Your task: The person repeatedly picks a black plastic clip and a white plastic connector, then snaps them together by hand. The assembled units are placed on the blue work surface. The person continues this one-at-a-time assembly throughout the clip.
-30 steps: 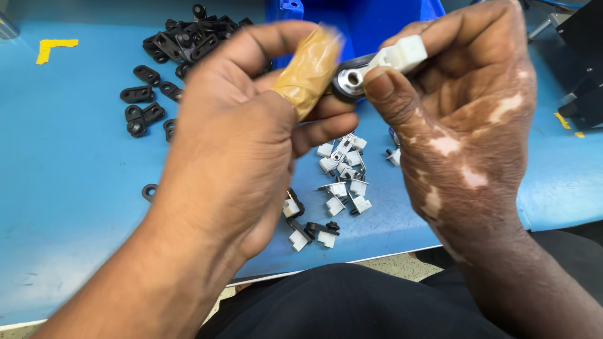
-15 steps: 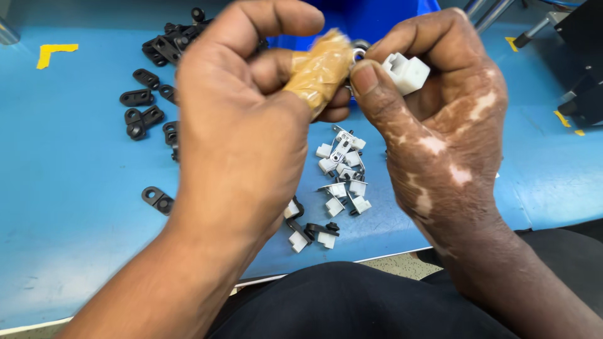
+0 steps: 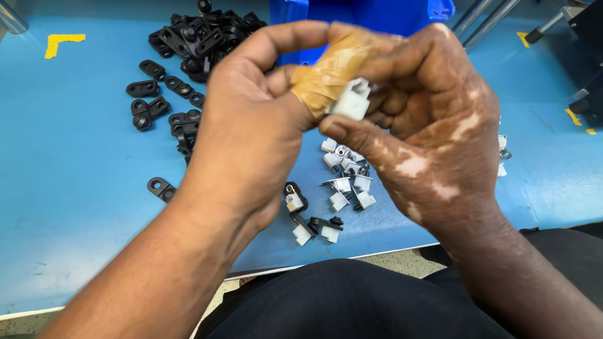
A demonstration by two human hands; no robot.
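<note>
The blue work table (image 3: pixel 75 207) carries everything, with a blue plastic bin (image 3: pixel 370 11) at its far edge. A heap of flat black plastic brackets with round eyes (image 3: pixel 188 44) spreads from the far edge toward the left, a single one (image 3: pixel 161 188) lying nearer the front. Near the front edge, under the hands, sits a cluster of small white plastic clips (image 3: pixel 344 169), some already joined to black brackets (image 3: pixel 301 207).

Above that cluster the left hand (image 3: pixel 251 132), its thumb wrapped in tan tape (image 3: pixel 326 75), meets the right hand (image 3: pixel 427 132); both pinch one small white square plastic clip (image 3: pixel 352 99) between thumbs and fingertips. Whether a black bracket is behind it I cannot tell.

This looks like the press-fit step; the next move likely needs a firm squeeze, square on, until it seats
</note>
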